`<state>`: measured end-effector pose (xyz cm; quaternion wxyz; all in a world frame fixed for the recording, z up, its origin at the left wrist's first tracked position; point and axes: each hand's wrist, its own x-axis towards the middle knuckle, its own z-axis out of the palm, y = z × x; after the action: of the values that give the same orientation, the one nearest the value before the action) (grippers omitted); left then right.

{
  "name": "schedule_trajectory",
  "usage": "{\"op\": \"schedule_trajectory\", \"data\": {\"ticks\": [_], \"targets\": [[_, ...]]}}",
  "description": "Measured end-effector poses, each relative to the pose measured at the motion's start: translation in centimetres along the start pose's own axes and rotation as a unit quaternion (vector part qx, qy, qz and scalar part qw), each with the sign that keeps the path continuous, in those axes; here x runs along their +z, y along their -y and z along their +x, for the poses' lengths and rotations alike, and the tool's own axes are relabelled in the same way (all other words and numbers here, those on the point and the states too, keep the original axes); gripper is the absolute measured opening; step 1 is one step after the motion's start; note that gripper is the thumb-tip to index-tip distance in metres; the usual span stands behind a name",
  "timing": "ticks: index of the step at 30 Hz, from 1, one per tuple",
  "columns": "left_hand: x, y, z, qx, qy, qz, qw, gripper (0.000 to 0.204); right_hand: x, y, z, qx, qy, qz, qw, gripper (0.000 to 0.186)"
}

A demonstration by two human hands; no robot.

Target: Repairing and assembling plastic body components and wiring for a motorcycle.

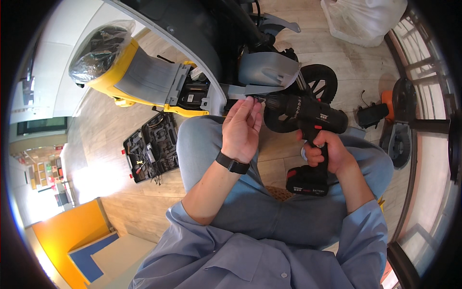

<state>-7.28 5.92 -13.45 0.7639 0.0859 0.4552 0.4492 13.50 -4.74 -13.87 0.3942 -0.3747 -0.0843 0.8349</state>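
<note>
My right hand (335, 153) is wrapped round the grip of a black cordless drill (315, 114), its battery hanging below and its chuck pointing left. In front of the chuck, my left hand (242, 127) has its fingertips pinched together at the bit's end; what they hold is too small to tell. Just beyond the fingers are a grey plastic panel (264, 70) and a dark frame that look like parts of a scooter. To the left extends the scooter's yellow and grey body (149, 82), with an opened compartment near my knee.
An opened black tool case (151, 147) full of tools lies on the wood floor at left. Clear plastic wrap (98, 53) covers the scooter's far end. Black wheels (323, 79) stand beyond the drill. A white bag (363, 21) and black-and-orange parts (392, 106) are at right.
</note>
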Motion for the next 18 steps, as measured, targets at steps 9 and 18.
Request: {"op": "schedule_trajectory", "data": {"ticks": [9,18], "targets": [[0.1,1.0,1.2,0.07,-0.005,0.038,0.997,0.008,-0.1,0.0,-0.1,-0.01,-0.005,-0.008,1.0,0.039],[0.3,1.1,1.3,0.082,-0.016,0.048,0.995,0.017,-0.4,0.1,-0.4,-0.006,0.005,0.008,1.0,0.04]]}}
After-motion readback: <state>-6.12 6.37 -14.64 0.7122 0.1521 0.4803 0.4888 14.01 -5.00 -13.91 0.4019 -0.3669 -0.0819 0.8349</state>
